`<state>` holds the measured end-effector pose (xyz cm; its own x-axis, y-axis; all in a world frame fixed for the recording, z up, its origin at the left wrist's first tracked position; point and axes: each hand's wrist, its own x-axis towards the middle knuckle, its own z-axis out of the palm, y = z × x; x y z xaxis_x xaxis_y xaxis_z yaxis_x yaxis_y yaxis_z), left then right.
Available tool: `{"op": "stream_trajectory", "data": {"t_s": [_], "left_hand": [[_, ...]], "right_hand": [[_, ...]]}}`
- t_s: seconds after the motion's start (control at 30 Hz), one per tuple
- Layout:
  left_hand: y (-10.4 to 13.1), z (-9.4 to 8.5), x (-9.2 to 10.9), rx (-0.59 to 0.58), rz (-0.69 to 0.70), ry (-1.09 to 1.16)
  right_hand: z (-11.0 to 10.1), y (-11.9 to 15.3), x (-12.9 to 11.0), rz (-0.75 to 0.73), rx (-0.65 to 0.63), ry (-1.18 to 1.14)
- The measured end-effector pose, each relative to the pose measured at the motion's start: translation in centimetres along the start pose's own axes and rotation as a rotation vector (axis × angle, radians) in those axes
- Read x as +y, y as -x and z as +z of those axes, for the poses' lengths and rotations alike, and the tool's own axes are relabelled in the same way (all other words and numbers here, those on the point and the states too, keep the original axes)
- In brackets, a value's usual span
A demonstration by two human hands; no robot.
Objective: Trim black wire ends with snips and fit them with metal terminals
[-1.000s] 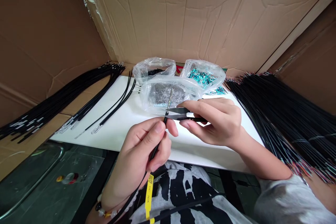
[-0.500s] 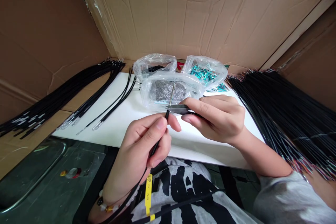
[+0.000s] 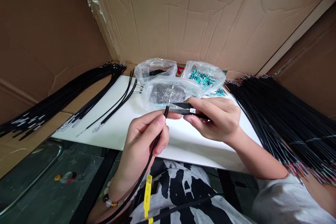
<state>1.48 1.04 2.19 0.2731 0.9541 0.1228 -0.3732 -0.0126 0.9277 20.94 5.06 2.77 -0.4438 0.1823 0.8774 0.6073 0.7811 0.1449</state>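
Between its thumb and fingers, my left hand (image 3: 148, 134) pinches a black cable (image 3: 156, 141) just below its silvery stripped end (image 3: 171, 94), which points up and away. My right hand (image 3: 214, 117) grips black tweezers (image 3: 187, 108) whose two arms are spread, their tips beside the cable where the black jacket ends. Whether the tips touch it is too small to tell. Behind the cable end sits a clear bag of small silvery parts (image 3: 170, 92). A yellow label (image 3: 147, 196) hangs below my left hand.
Further back are a clear bag with black parts (image 3: 156, 71) and one with teal pieces (image 3: 202, 77). Black cables lie at left (image 3: 78, 84), with a few on the white board (image 3: 114, 110). A large cable bundle (image 3: 294, 112) fills the right. Cardboard walls (image 3: 173, 17) surround the board.
The tweezers' arms have spread apart from being nearly closed at the cable. My left forefinger has straightened towards the right. The view has shifted slightly.
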Motion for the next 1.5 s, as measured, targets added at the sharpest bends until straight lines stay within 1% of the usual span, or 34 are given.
{"op": "stream_trajectory", "data": {"t_s": [0.1, 0.27, 0.37, 0.43, 0.5, 0.57, 0.67, 0.77, 0.83, 0.97, 1.03, 1.17, 1.27, 1.4, 1.5], "left_hand": [[0.2, 0.0, 0.1, 0.052, -0.005, -0.092], [0.2, -0.6, 0.1, -0.005, -0.003, -0.203], [0.1, -0.8, 0.0, -0.010, 0.013, -0.240], [0.1, -0.8, 0.0, -0.006, 0.027, -0.256], [0.2, -0.8, -0.1, 0.000, 0.029, -0.264], [0.2, -0.8, -0.2, 0.004, 0.017, -0.263], [0.4, -0.5, -0.1, 0.019, 0.008, -0.266], [0.6, 0.1, 0.2, 0.114, 0.021, -0.315], [0.6, 0.6, 0.4, 0.178, 0.039, -0.380], [0.7, 1.1, 0.6, 0.210, 0.066, -0.436], [0.7, 1.1, 0.6, 0.204, 0.070, -0.422], [0.9, 1.0, 0.3, 0.189, 0.068, -0.373], [1.0, 0.9, 0.2, 0.137, 0.046, -0.310], [0.9, 0.9, 0.4, 0.044, 0.001, -0.238], [0.7, 0.6, 0.6, 0.014, -0.029, -0.221]], "right_hand": [[0.3, 0.3, 0.1, 0.001, 0.009, -0.001], [0.7, 0.6, 0.0, 0.007, 0.011, 0.002], [0.6, 0.4, -0.3, 0.017, 0.002, -0.044], [0.4, 0.2, -0.4, 0.050, -0.007, -0.102], [0.1, 0.1, -0.4, 0.123, -0.023, -0.179], [-0.4, 0.0, -0.4, 0.235, -0.061, -0.304], [-1.1, 0.0, -0.1, 0.388, -0.179, -0.529], [-1.3, 0.2, 0.0, 0.442, -0.319, -0.691], [-1.1, 0.4, 0.0, 0.440, -0.333, -0.720], [-0.8, 0.5, -0.4, 0.371, -0.182, -0.604], [-0.8, 0.3, -0.6, 0.325, -0.158, -0.526], [-1.2, -0.3, -0.9, 0.252, -0.156, -0.315], [-1.5, -0.4, -1.0, 0.201, -0.137, -0.187], [-1.8, -0.3, -0.9, 0.186, -0.161, -0.181], [-1.9, -0.2, -0.7, 0.183, -0.178, -0.191]]}}
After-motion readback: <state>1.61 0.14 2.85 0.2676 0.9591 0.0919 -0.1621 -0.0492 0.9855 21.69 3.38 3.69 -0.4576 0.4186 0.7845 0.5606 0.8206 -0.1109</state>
